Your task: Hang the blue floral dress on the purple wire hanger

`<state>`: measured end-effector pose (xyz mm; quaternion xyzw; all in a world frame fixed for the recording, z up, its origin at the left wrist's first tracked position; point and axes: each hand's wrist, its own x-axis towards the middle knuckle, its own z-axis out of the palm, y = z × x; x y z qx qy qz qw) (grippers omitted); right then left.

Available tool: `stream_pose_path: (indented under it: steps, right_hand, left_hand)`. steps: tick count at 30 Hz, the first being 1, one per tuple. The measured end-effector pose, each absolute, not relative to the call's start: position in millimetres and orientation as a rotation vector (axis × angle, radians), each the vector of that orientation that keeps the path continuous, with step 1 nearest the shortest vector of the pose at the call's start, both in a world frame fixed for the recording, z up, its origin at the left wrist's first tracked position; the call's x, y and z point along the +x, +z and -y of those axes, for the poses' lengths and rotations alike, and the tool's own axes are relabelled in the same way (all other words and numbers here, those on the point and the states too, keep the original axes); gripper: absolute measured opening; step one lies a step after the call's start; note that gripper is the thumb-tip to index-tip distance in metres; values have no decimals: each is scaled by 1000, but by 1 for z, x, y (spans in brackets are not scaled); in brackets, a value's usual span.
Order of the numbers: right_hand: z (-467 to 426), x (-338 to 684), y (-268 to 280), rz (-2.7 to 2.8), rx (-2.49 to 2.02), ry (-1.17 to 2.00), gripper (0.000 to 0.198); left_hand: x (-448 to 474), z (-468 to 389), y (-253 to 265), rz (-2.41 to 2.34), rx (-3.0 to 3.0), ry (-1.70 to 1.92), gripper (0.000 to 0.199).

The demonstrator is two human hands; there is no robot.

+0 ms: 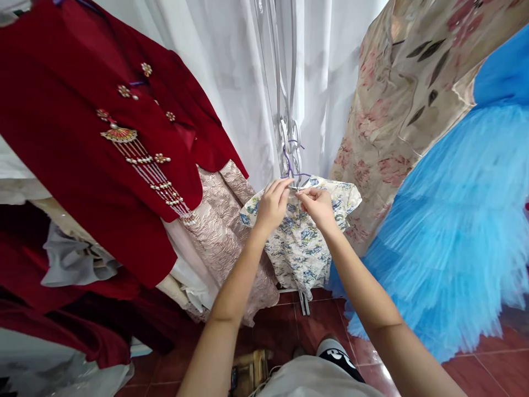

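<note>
Two hands at the neckline of one floral top

One floral top, pale with blue print, hangs in the middle, in front of a white curtain. At least one purple hanger shows just above its neckline; the white hangers there overlap too much to count surely. On the person's left hang one red jacket, bearing one fan-shaped ornament with strung beads, and a pink textured garment beside it. On the right are one beige flowered garment and one blue ruffled dress.

Both hands meet at the top's neckline, their fingertips near each other. The right hand has thumb and forefinger drawn together, pinching the neckline. The left hand reaches in with fingers close together and slightly bent, its fingertips at the neckline; whether they grip the cloth, I cannot tell. A small pale piece between the hands is too small to make out.
</note>
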<state>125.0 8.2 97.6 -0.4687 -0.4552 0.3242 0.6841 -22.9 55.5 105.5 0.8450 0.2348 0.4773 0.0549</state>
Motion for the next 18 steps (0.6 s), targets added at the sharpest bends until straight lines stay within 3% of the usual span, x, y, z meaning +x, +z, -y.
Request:
stream_pose_path:
  steps: [4, 12, 18]
  right_hand:
    - [-19, 127, 92, 1025, -1064, 656, 22]
    - [-7, 112, 5, 1095, -1194, 622, 26]
    - [24, 94, -67, 1147, -1248, 804, 32]
  left_hand:
    - [-8, -78, 140, -658, 2856, 1085, 20]
    - [-54, -94, 159, -798, 2459, 1693, 15]
    - [-161, -137, 87, -1015, 1885, 1750, 26]
